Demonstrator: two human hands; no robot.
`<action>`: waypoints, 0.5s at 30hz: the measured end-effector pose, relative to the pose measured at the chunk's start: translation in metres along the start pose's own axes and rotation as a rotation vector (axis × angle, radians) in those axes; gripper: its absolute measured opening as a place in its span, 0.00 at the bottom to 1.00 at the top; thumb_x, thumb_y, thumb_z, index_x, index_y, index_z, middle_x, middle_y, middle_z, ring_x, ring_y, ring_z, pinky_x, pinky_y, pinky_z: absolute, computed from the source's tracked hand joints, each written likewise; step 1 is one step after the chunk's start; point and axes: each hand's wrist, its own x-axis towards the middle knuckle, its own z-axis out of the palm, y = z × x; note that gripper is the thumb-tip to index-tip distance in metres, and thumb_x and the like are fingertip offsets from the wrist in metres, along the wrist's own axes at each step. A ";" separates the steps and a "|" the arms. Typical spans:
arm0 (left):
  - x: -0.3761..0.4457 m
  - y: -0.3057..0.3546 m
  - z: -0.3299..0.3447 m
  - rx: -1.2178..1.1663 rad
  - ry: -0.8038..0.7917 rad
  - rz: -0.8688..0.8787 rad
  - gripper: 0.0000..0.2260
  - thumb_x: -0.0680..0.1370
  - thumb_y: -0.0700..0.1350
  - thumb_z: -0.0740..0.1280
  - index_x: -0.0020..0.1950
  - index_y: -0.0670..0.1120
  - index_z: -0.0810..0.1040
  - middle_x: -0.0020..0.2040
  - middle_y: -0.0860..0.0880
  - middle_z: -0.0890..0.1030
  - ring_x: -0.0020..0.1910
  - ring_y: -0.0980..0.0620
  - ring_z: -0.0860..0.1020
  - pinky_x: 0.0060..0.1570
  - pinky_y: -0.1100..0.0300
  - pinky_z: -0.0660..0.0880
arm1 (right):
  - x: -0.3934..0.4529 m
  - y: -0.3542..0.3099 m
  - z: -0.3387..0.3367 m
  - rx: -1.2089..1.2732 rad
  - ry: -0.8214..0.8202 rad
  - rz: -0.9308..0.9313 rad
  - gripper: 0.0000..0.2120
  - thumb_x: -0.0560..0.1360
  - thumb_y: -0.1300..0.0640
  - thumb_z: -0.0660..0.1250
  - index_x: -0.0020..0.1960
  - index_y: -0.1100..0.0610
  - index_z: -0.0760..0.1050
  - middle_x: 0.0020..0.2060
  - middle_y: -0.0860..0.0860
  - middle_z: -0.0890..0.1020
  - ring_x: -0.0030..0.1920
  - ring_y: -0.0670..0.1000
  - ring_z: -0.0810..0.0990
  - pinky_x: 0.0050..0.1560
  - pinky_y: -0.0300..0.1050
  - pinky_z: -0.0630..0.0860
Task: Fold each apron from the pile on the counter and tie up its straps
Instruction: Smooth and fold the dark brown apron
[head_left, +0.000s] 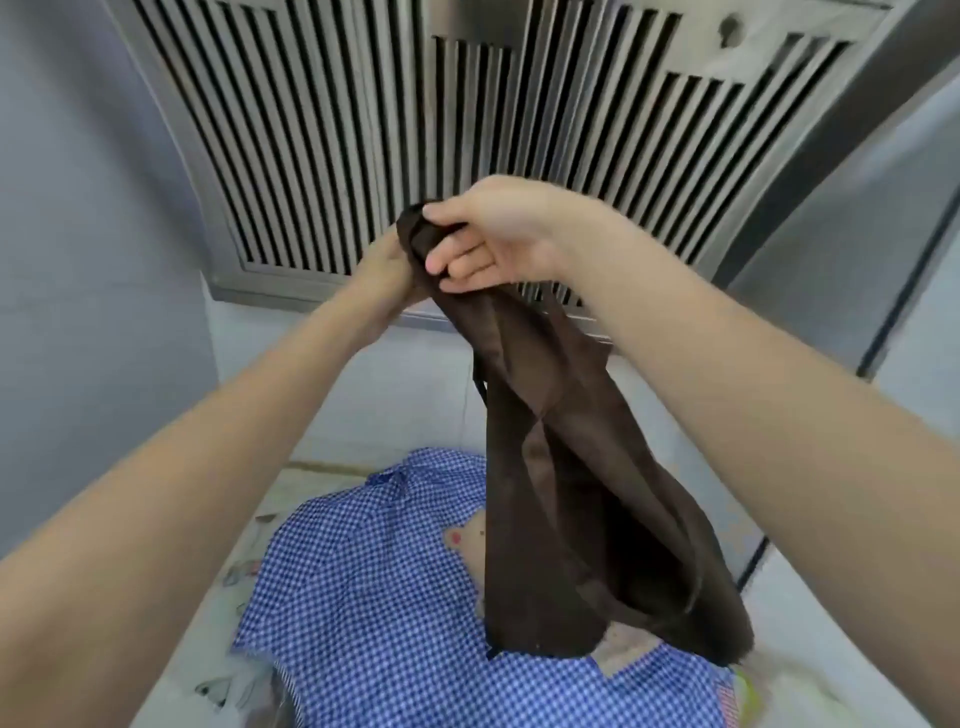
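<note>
A dark brown apron (566, 483) hangs in the air in long folds above the counter. My right hand (493, 234) pinches its top end between thumb and curled fingers. My left hand (384, 270) grips the same top end from the far side and is partly hidden by the cloth. A thin dark strap (480, 387) dangles beside the hanging cloth. Below it a blue-and-white checked apron (374, 587) with a tan patch lies spread on the counter.
A slatted metal extractor hood (395, 130) fills the wall ahead, close behind my hands. Grey wall (93, 260) stands to the left. A patterned white cloth (249, 566) peeks out from under the checked apron on the pale counter (395, 395).
</note>
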 end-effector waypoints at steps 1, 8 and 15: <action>-0.002 -0.030 -0.031 0.035 0.053 -0.090 0.13 0.81 0.34 0.54 0.42 0.49 0.68 0.46 0.48 0.75 0.42 0.54 0.75 0.38 0.68 0.75 | 0.022 0.024 0.028 0.022 -0.097 0.060 0.08 0.82 0.58 0.56 0.54 0.62 0.68 0.36 0.59 0.83 0.29 0.50 0.79 0.37 0.44 0.82; -0.080 -0.173 -0.157 0.383 0.265 -0.465 0.07 0.78 0.35 0.62 0.46 0.46 0.70 0.50 0.43 0.77 0.34 0.54 0.78 0.37 0.63 0.71 | 0.066 0.158 0.122 -0.101 -0.617 0.282 0.19 0.82 0.59 0.55 0.72 0.57 0.60 0.61 0.60 0.77 0.58 0.60 0.79 0.58 0.50 0.76; -0.117 -0.247 -0.063 0.872 -0.568 -0.349 0.22 0.78 0.44 0.66 0.70 0.46 0.64 0.68 0.48 0.68 0.62 0.49 0.72 0.58 0.59 0.70 | 0.041 0.239 0.061 -0.459 -0.382 0.348 0.11 0.80 0.58 0.58 0.61 0.60 0.72 0.56 0.58 0.80 0.52 0.53 0.80 0.52 0.44 0.77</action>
